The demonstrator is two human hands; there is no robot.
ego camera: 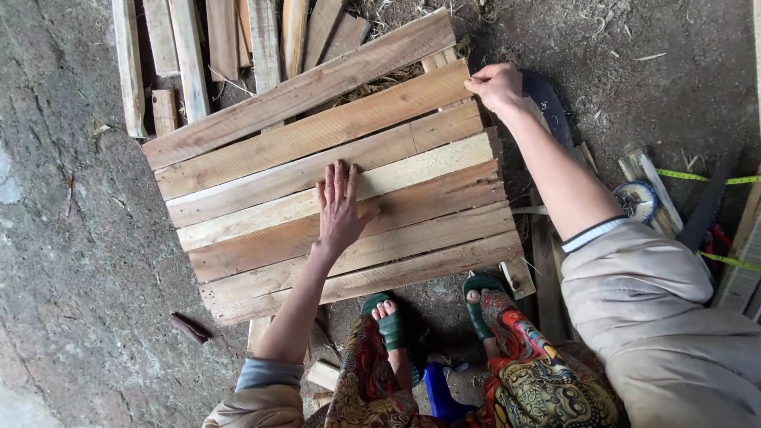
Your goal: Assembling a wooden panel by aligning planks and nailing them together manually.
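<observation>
While my left hand point(341, 208) lies flat and released on the middle of the plank panel point(333, 162) on the floor, my right hand point(495, 85) pinches its far right corner; the planks run left to right before me.

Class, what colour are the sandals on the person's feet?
Dark green sandals, seen best in the head view, below the plank panel.

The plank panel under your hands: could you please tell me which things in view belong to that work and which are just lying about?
In hand:
- plank panel
- left hand, flat on a middle plank
- right hand, gripping the end of an upper plank

Lying about:
- loose planks beyond the panel
- yellow tape measure at right
- small dark stick on the ground
</observation>
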